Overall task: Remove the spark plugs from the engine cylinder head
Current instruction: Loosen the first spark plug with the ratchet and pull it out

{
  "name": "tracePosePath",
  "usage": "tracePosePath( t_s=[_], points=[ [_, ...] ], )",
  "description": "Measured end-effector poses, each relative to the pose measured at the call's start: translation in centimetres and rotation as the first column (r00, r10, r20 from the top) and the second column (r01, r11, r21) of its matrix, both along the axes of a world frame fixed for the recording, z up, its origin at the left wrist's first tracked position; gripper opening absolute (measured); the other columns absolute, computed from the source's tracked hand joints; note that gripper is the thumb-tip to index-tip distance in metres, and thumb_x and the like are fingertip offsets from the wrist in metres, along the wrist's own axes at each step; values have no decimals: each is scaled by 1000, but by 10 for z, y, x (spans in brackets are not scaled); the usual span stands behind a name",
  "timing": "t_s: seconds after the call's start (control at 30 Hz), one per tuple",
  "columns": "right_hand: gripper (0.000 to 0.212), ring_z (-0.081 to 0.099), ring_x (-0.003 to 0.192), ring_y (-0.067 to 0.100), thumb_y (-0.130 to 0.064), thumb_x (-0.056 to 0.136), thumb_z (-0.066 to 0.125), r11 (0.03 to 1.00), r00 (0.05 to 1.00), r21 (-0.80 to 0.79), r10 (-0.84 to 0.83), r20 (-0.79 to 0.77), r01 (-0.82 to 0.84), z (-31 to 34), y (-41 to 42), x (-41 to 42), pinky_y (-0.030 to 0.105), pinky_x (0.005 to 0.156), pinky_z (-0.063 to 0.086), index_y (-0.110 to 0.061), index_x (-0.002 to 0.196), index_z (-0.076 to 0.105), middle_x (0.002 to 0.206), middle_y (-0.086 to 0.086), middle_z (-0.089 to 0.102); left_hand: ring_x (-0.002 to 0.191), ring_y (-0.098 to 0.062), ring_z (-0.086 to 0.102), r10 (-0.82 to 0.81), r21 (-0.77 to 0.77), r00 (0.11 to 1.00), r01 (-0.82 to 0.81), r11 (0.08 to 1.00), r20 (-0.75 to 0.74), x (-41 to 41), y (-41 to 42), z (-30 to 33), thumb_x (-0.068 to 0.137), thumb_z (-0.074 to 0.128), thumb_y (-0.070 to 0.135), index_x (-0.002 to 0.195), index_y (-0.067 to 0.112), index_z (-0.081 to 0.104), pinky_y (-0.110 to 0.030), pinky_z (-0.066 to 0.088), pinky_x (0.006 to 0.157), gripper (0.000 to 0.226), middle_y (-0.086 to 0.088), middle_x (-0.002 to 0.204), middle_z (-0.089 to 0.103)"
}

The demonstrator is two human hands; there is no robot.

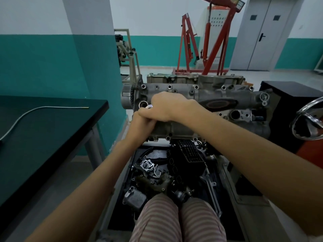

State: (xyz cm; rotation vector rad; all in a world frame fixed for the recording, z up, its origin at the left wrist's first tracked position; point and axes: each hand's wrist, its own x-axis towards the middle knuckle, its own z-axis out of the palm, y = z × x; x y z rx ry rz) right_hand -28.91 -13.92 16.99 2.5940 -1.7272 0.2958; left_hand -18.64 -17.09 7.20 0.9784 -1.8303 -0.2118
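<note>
Beside teal walls (43,63), cylinder head (218,98) on stand.

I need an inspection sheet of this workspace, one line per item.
Surface: dark green workbench at left.
Job's things: grey cast-metal cylinder head on its stand; open round plug well; no spark plug visible.
Clutter: black tray of loose engine parts below the head.
Grippers: right hand lies over left hand, both curled on a small shiny tool, mostly hidden.
Cables: thin grey cable on the workbench.
Surroundings: red engine hoist, grey double door.
</note>
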Motion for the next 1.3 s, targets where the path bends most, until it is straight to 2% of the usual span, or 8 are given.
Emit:
tracePosePath(
  t_s=[0.17, 0.37, 0.6, 0.7, 0.8, 0.97, 1.1, 1.3],
  points=[
    [53, 48, 52, 17, -53, 89, 39, 991, 895, -13, -118, 431, 137, -27, 10, 7, 27, 48, 29, -15, 51, 41, 53, 0, 47, 65, -15, 60, 91, 110, 977, -71, 991, -191, -16, -1, -11, 87, 49, 1, 75, 17, 55, -23, 45, 59, 21, 6, 63, 57],
    [60, 59, 71, 17, -62, 89, 36, 911, 177, 411, -398, 900, -41, -64, 18, 36, 33, 73, 50, -7, 87, 59, 71, 1, 57, 64, 8, 59, -25, 109, 942, 66, 992, -335, -14, 13, -12, 96, 41, 5, 91, 22, 59, -9, 45, 61, 25, 6, 70, 59],
    [50, 46, 51, 13, -59, 85, 39, 999, 992, 16, -36, 119, 34, -5, 1, -6, 24, 48, 32, -17, 58, 45, 59, -2, 48, 60, -12, 55, 234, 102, 962, -221, 970, -138, -18, 8, -17, 90, 52, 6, 88, 3, 60, -24, 38, 50, 9, 0, 70, 58],
    [49, 47, 59, 16, -63, 81, 41, 986, 977, -163, -58, -203, 25, 1, -1, 4, 25, 49, 26, -18, 60, 44, 64, -3, 47, 52, -3, 54, 245, 135, 949, -221, 966, -196, -13, 11, -18, 90, 53, 5, 74, 11, 55, -25, 43, 44, 17, -5, 65, 61],
    [57, 44, 56, 15, -66, 84, 38, 956, 973, -221, -159, 165, 194, -29, 10, 7, 27, 50, 30, -13, 65, 46, 63, -2, 47, 45, 7, 51, 209, 141, 951, -180, 974, -228, -14, 16, -14, 86, 50, -3, 59, 21, 46, -13, 33, 39, 37, 16, 50, 52],
    [24, 50, 67, 15, -29, 96, 41, 842, 197, 413, -365, 910, -347, -61, 37, 29, 25, 63, 43, -11, 83, 50, 69, 3, 49, 39, 12, 48, 236, 314, 932, -145, 938, -274, -12, 10, -20, 97, 28, 4, 62, 20, 38, -5, 38, 42, 40, 16, 35, 48],
    [39, 47, 50, 12, -40, 90, 48, 996, 960, 89, -19, 280, -6, -24, 23, -14, 23, 45, 35, -15, 61, 44, 57, -1, 48, 62, 7, 52, 130, 54, 991, -127, 990, -45, -2, 6, -9, 83, 50, 2, 83, 16, 60, -3, 34, 57, 18, 22, 64, 55],
    [26, 42, 62, 17, -35, 85, 50, 948, 949, -308, -18, -315, -84, 0, 14, -11, 25, 52, 26, -19, 67, 38, 62, -8, 36, 55, 10, 49, 106, -36, 993, -108, 994, -60, -1, 3, -8, 79, 55, -6, 67, 18, 49, -3, 31, 52, 28, 24, 62, 46]
  ],
)
